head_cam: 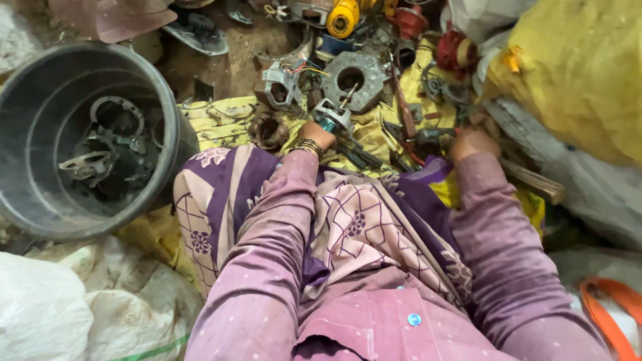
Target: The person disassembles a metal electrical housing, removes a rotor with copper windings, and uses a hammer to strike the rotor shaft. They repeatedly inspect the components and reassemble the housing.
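Purple patterned cloth nearest; left hand clamped on metal motor part, right hand fingers hidden, yellow sack alongside.

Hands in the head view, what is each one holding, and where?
Left hand grips a grey metal motor part at its near edge. Right hand is on scrap; its hold cannot be told.

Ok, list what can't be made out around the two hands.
Head view only:
- Left hand: fingers hidden behind the grey metal motor part; grip unclear.
- Right hand: fingers buried in scrap; what it touches is unclear.
- Black plastic tub: contents shadowed.
- Orange strap: cut off by the edge.
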